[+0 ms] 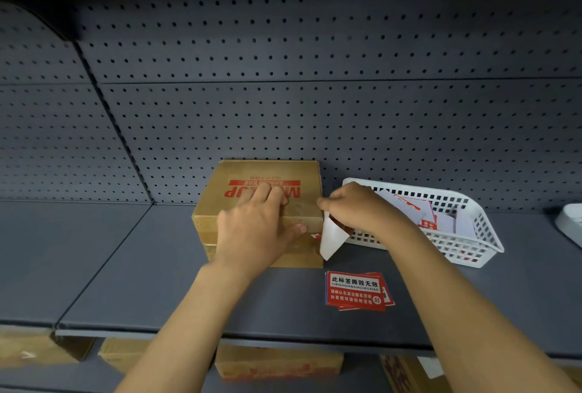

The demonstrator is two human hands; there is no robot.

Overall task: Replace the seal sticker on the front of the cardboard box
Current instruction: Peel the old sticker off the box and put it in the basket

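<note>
A brown cardboard box (220, 203) with red print on its lid stands on the grey shelf. My left hand (256, 228) lies flat on the lid, thumb pressed on the front edge. My right hand (356, 208) is at the box's right front corner, pinching a seal sticker (330, 238) that hangs with its white back showing, one end still at the box's front face. A small stack of red seal stickers (357, 291) lies on the shelf in front of the box, to the right.
A white plastic basket (466, 244) holding sticker sheets and backing papers sits right of the box. A white object (570, 222) shows at the far right edge. A pegboard wall backs the shelf (126, 266). More cardboard boxes (277, 364) stand on the shelf below.
</note>
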